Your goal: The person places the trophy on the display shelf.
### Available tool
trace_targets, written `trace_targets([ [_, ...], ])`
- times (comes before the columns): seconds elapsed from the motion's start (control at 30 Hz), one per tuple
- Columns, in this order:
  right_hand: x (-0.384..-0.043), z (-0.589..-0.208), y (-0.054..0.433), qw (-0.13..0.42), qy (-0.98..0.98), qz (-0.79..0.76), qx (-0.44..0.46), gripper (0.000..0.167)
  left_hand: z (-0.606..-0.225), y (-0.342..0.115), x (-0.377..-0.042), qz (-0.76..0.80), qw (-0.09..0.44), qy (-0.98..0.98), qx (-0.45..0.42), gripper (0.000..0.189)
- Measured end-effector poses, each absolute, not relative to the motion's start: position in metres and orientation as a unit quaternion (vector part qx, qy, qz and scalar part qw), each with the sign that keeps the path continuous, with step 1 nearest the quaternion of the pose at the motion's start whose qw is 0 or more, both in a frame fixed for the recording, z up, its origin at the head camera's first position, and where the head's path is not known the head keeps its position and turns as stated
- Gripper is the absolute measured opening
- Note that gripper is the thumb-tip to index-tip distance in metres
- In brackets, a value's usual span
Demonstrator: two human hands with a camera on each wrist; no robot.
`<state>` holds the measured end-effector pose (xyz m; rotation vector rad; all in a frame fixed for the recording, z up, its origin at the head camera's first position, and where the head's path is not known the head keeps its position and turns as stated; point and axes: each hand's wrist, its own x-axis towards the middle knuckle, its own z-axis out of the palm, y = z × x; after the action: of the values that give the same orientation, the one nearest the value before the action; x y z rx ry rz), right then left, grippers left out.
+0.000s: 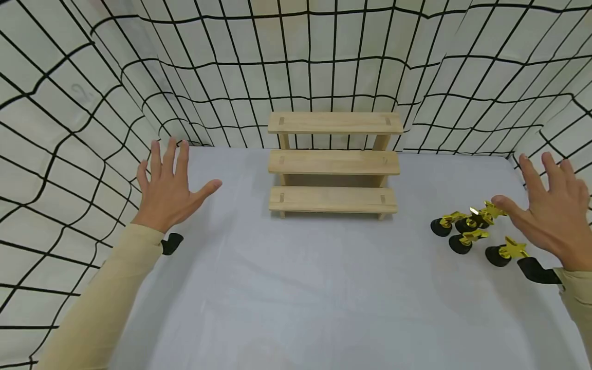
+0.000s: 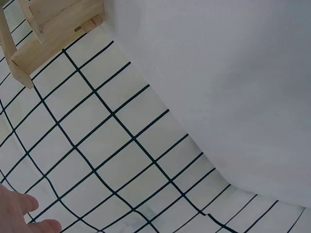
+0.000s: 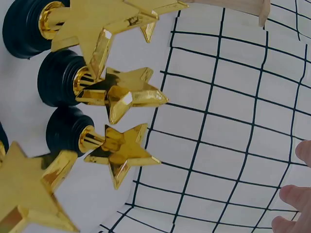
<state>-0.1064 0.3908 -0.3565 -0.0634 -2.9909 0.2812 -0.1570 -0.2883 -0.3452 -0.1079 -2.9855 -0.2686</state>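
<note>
In the head view, the left hand [image 1: 164, 190] is spread over the white table, left of a three-tier wooden shelf [image 1: 333, 162], holding nothing. The right hand [image 1: 552, 208] is held with straight fingers at the far right, above and beside several gold star trophies on black round bases. One star trophy [image 1: 506, 251] stands nearest the right wrist, another star trophy [image 1: 467, 240] farther left. The right wrist view shows a star trophy [image 3: 124, 150] up close and fingertips [image 3: 296, 196] apart from it. Left fingertips [image 2: 46, 225] show at a corner of the left wrist view.
A white wall [image 1: 296, 46] with a black grid surrounds the table [image 1: 296, 288] at the back and both sides. The shelf stands near the back edge in the middle. Black wrist mounts [image 1: 172, 243] show at both sleeves.
</note>
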Motion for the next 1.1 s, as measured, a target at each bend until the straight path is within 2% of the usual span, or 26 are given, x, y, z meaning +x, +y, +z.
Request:
trace_targets([
  [0.5,-0.128,-0.346,0.371,0.089,-0.992,0.079,0.028,0.108,-0.345,-0.275,-0.171,-0.089,0.089,-0.991,-0.052,0.112],
  [0.93,-0.144,-0.344,0.36,0.085,-0.992,0.079,0.058,0.106,-0.342,-0.265,-0.185,-0.066,0.057,-0.994,-0.062,0.112],
  [1.1,-0.152,-0.346,0.354,0.067,-0.993,0.078,0.061,0.104,-0.344,-0.262,-0.191,-0.065,0.048,-0.994,-0.068,0.112],
])
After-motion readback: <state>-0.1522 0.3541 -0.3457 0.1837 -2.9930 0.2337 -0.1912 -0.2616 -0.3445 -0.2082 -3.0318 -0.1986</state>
